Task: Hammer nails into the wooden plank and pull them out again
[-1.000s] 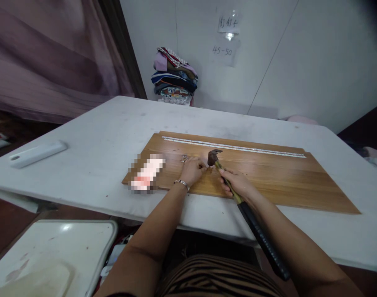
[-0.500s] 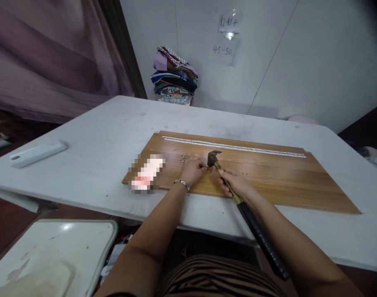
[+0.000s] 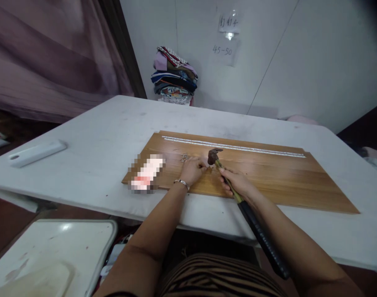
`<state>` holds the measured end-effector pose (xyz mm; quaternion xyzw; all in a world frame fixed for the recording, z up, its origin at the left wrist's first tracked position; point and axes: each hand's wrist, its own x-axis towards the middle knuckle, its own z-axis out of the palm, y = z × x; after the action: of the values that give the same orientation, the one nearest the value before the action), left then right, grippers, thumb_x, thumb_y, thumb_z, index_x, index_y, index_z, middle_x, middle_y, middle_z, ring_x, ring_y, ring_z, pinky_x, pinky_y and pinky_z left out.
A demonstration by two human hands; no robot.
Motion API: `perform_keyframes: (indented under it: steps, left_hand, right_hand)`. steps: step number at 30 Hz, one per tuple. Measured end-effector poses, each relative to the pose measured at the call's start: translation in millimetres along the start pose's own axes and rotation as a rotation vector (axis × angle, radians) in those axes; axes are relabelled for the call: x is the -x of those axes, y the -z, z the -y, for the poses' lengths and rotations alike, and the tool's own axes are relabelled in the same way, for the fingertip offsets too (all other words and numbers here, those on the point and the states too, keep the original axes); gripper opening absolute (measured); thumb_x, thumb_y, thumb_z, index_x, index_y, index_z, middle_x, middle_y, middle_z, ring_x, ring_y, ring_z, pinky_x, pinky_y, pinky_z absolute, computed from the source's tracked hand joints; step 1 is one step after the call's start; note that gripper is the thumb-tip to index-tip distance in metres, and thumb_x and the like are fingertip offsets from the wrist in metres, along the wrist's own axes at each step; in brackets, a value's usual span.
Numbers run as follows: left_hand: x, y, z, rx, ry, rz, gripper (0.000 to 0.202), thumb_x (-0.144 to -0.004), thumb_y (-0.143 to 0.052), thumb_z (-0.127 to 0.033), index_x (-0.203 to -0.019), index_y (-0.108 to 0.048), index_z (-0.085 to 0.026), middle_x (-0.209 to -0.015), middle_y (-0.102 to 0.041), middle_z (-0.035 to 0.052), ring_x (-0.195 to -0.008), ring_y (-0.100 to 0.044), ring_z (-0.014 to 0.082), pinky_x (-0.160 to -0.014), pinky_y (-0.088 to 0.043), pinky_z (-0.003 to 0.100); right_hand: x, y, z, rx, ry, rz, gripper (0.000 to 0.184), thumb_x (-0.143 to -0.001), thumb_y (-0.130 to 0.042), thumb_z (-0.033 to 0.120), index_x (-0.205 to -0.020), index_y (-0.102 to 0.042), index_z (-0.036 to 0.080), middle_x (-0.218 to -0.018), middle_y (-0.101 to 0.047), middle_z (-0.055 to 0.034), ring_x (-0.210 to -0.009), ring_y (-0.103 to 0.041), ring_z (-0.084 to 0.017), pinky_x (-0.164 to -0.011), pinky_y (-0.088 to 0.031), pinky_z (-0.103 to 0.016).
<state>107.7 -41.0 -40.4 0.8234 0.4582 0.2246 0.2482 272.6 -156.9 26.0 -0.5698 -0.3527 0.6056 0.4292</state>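
My right hand (image 3: 236, 181) grips a claw hammer (image 3: 233, 187) high on its yellowish shaft, close to the rusty head; the long black grip points back toward my body. Beside the hammer head, my left hand (image 3: 193, 169) is closed in a pinch on a nail, which is mostly hidden by the fingers. Its wrist rests near the front edge of a brown wooden board (image 3: 287, 181). A small pile of loose nails (image 3: 184, 157) lies just behind the left hand. Two white measuring strips (image 3: 234, 146) run along the board's far side.
The board lies on a white table (image 3: 92, 136). A blurred-out object (image 3: 147, 173) sits on its left end. A white plastic handle-like piece (image 3: 38, 152) lies at the table's left. Folded clothes (image 3: 175, 76) are stacked by the wall. A white stool (image 3: 61, 235) stands at lower left.
The hammer head has risen slightly off the board near my left fingertips. My left hand stays in the same place.
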Motion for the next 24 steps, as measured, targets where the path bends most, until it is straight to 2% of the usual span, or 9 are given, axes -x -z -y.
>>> perform_keyframes:
  steps: [11, 24]
  left_hand:
    - [-0.9, -2.5, 2.3, -0.010, 0.025, 0.009, 0.009, -0.087, -0.074, -0.023, -0.084, -0.083, -0.022, -0.092, -0.075, 0.0052, -0.100, -0.066, 0.0230, -0.094, -0.046, 0.036]
    - [0.0, 0.9, -1.4, 0.001, 0.020, 0.015, 0.008, -0.087, -0.075, -0.022, -0.083, -0.082, -0.022, -0.098, -0.077, 0.0053, -0.104, -0.065, 0.0238, -0.098, -0.045, 0.037]
  right_hand:
    - [0.2, -3.8, -3.1, 0.017, -0.026, -0.005, 0.047, -0.069, -0.078, 0.059, -0.083, -0.049, 0.024, -0.061, -0.049, 0.0089, -0.040, -0.037, -0.006, -0.033, -0.027, -0.019]
    - [-1.6, -0.1, -1.4, 0.014, 0.002, 0.016, 0.047, -0.071, -0.078, 0.060, -0.081, -0.049, 0.025, -0.062, -0.050, 0.0081, -0.039, -0.037, -0.006, -0.033, -0.028, -0.019]
